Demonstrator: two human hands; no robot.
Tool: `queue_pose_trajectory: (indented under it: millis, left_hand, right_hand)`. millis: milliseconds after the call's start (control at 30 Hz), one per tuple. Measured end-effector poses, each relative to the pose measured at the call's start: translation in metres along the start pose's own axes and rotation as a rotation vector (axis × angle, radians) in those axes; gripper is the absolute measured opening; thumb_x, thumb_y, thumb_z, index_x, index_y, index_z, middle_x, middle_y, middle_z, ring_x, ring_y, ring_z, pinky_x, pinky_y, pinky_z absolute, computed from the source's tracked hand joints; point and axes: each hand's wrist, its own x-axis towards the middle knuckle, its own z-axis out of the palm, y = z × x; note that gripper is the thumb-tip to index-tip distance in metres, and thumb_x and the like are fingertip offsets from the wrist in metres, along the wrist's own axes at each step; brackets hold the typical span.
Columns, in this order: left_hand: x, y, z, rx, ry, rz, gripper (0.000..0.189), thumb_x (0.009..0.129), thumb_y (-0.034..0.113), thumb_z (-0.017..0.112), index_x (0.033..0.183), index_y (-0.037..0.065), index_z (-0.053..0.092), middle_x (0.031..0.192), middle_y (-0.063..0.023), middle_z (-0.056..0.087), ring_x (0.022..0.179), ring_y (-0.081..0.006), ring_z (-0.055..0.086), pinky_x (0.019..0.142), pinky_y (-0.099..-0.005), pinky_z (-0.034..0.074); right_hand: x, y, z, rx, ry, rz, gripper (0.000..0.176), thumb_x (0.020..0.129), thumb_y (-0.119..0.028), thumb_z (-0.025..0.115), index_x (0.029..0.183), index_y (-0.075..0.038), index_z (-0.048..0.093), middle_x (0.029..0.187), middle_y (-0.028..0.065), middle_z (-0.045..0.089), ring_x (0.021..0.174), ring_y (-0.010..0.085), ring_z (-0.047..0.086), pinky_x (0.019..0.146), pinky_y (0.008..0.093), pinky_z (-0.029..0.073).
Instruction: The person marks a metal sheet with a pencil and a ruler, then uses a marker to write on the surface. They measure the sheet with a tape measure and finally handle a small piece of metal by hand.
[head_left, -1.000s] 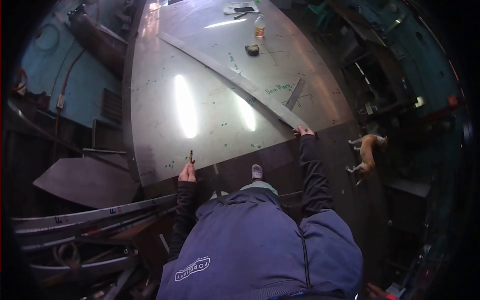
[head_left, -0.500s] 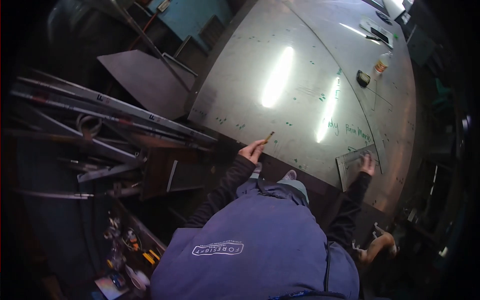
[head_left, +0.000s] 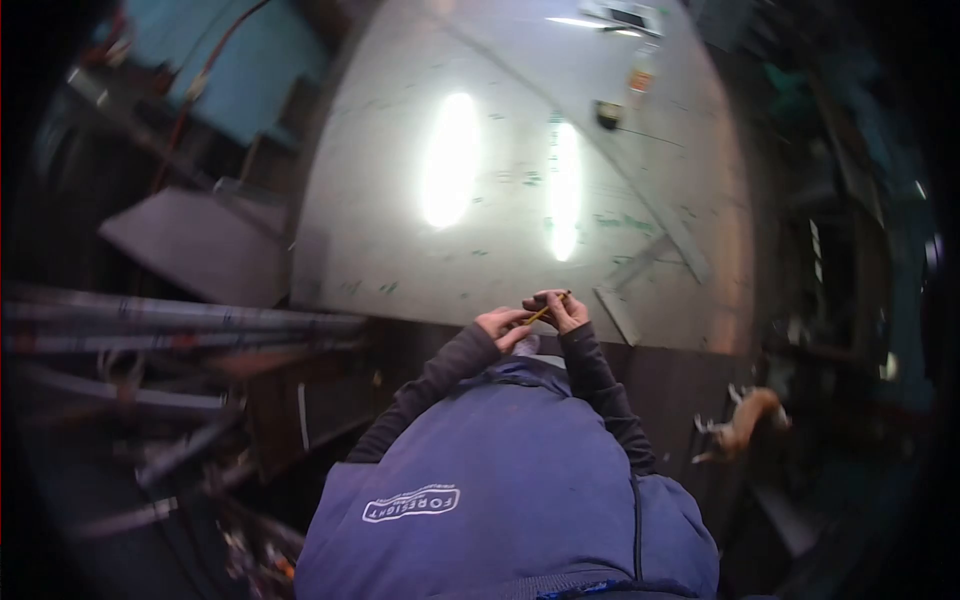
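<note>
At the left edge of the frame, long metal bars (head_left: 150, 320) lie stacked and blurry. A big shiny metal sheet (head_left: 400, 250) fills the upper middle. Just below its near edge, the left hand (head_left: 503, 325) pinches one end of a thin yellow stick (head_left: 546, 312), maybe a pencil. The right hand (head_left: 562, 310) is closed on the other end, and the two hands touch. The stick is small, so it could slip out and get lost on the dark floor. The sheet's edge is close to the wrists and might scratch them. A short metal piece (head_left: 618, 315) lies just to the right. A dog (head_left: 745, 420) stands at lower right and could bump the person.
</note>
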Motion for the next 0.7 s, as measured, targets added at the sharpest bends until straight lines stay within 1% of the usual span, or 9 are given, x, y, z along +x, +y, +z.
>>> queue_pose_trajectory:
  millis: [67,100,133,200,267,333,467,633,700]
  left_hand:
    - [0.009,-0.016,-0.001,0.017,-0.079,-0.046,0.035,0.087,0.023,0.062,0.116,0.004,0.06,0.104,-0.0172,0.064,0.09,-0.0251,0.065,0.079,-0.0335,0.052]
    - [0.015,-0.017,0.0,0.01,-0.105,-0.031,0.035,0.087,0.023,0.062,0.116,0.004,0.06,0.104,-0.0172,0.064,0.09,-0.0251,0.065,0.079,-0.0335,0.052]
    - [0.018,-0.019,-0.003,0.046,-0.125,-0.006,0.034,0.088,0.024,0.062,0.115,0.005,0.06,0.104,-0.0169,0.064,0.09,-0.0258,0.065,0.079,-0.034,0.052]
    - [0.023,-0.025,-0.012,0.1,-0.165,0.003,0.03,0.088,0.025,0.061,0.11,0.005,0.062,0.101,-0.0159,0.064,0.088,-0.0274,0.064,0.077,-0.0349,0.052]
    - [0.033,-0.03,-0.013,0.144,-0.209,0.034,0.026,0.087,0.025,0.062,0.102,0.005,0.064,0.096,-0.0147,0.064,0.084,-0.0282,0.064,0.074,-0.0356,0.052]
    - [0.032,-0.036,-0.013,0.16,-0.233,0.059,0.025,0.086,0.026,0.062,0.099,0.004,0.064,0.093,-0.0142,0.064,0.083,-0.0282,0.064,0.073,-0.0358,0.051]
    - [0.04,-0.037,-0.007,-0.022,-0.242,0.039,0.021,0.084,0.022,0.063,0.094,0.004,0.065,0.086,-0.0139,0.065,0.081,-0.0276,0.065,0.073,-0.0354,0.052]
    - [0.039,-0.05,0.005,-0.138,-0.235,-0.101,0.018,0.081,0.019,0.062,0.092,0.005,0.064,0.084,-0.0144,0.066,0.078,-0.0273,0.066,0.072,-0.0351,0.052]
    - [0.042,-0.043,0.0,-0.089,-0.356,-0.079,0.018,0.08,0.017,0.061,0.093,0.005,0.063,0.084,-0.0147,0.067,0.08,-0.0275,0.066,0.074,-0.0352,0.052]
  right_hand:
    - [-0.01,-0.01,-0.02,0.039,0.22,-0.002,0.03,0.098,-0.027,0.048,0.11,0.0,0.055,0.095,0.0184,0.066,0.086,0.028,0.067,0.079,0.039,0.056]
    - [-0.015,-0.016,-0.028,0.009,0.353,-0.01,0.032,0.097,-0.029,0.049,0.11,0.0,0.055,0.083,0.0142,0.065,0.076,0.0263,0.067,0.075,0.0412,0.057]
    - [-0.021,-0.017,-0.038,0.016,0.472,-0.046,0.033,0.097,-0.03,0.049,0.11,0.0,0.055,0.068,0.0071,0.057,0.061,0.0198,0.06,0.063,0.0367,0.055]
    - [-0.037,-0.006,-0.075,0.035,0.626,-0.029,0.031,0.097,-0.03,0.05,0.111,-0.003,0.056,0.062,0.0008,0.048,0.048,0.0121,0.046,0.046,0.0283,0.045]
    - [-0.063,-0.022,-0.08,0.013,0.736,0.042,0.029,0.097,-0.032,0.049,0.112,-0.009,0.057,0.061,-0.0019,0.045,0.042,0.007,0.035,0.037,0.0239,0.031]
    - [-0.084,-0.015,-0.088,0.135,0.777,0.007,0.02,0.093,-0.029,0.058,0.104,-0.012,0.059,0.059,-0.0033,0.046,0.038,0.005,0.033,0.032,0.023,0.028]
    - [-0.107,0.005,-0.083,0.061,0.958,0.163,0.014,0.091,-0.027,0.061,0.101,-0.017,0.06,0.06,-0.0047,0.048,0.038,0.0044,0.033,0.031,0.0228,0.026]
    - [-0.134,0.002,-0.062,0.097,0.89,0.188,0.013,0.091,-0.022,0.06,0.101,-0.014,0.058,0.066,-0.0026,0.049,0.04,0.0054,0.036,0.034,0.0222,0.028]
    - [-0.143,0.01,-0.074,0.092,0.955,0.162,0.013,0.093,-0.022,0.058,0.102,-0.014,0.058,0.069,-0.002,0.05,0.041,0.0056,0.037,0.034,0.022,0.029]
